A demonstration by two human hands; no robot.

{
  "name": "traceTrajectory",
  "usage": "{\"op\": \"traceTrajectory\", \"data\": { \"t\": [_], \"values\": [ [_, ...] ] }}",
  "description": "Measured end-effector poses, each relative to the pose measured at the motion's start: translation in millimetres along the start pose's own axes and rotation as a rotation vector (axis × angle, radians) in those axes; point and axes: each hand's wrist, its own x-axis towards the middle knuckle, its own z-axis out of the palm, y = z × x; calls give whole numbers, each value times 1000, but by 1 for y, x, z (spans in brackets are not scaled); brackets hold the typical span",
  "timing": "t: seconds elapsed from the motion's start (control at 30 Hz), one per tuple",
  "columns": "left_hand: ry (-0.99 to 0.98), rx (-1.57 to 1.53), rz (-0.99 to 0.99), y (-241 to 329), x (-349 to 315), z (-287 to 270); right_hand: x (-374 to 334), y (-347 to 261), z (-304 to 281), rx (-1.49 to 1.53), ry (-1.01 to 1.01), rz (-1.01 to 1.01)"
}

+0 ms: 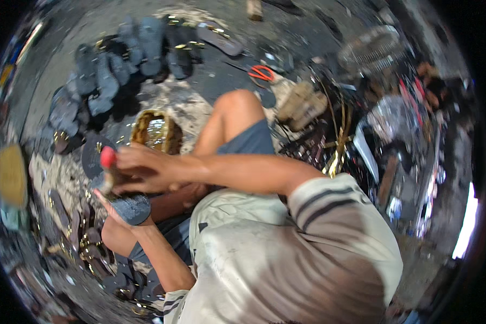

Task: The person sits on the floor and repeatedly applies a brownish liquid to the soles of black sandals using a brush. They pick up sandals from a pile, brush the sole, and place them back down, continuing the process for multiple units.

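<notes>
My right hand (151,168) is closed around a short tool, smeared by motion, with a round red end (108,157) and a pale lower part (108,182); its exact kind is hard to make out. Just below it, my left hand (116,214) grips a dark grey shoe sole (130,208) from underneath, above my bent leg. The tool's lower end is close to the sole, and whether they touch is unclear. Beyond my right hand stands a stained, yellow-brown tub (173,135) with something glossy inside. Another dark sole (93,151) lies behind the red end.
Rows of dark sandals (105,75) curve along the far left. Orange-handled scissors (261,73) and a pair of tan shoe forms (302,106) lie beyond my knee. A wire-like oval basket (372,47) and clear plastic (390,116) sit at right; straps (78,229) lie at left.
</notes>
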Motion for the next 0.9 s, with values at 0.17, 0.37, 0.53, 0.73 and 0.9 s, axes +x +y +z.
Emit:
{"op": "traceTrajectory", "data": {
  "t": [0.17, 0.37, 0.53, 0.73, 0.9],
  "values": [
    [196, 261, 33, 15, 14, -11, -22, -10, 4, 112, 48, 141],
    [551, 925, 219, -39, 81, 14, -48, -73, -57, 592, 119, 598],
    [119, 124, -405, -149, 142, 42, -57, -91, -181, 380, 846, 406],
    [400, 329, -260, -152, 254, 108, -34, -101, -191, 307, 820, 303],
    [-126, 1053, 122, -7, 141, 95, -44, -78, -170, 337, 861, 549]
  ]
}}
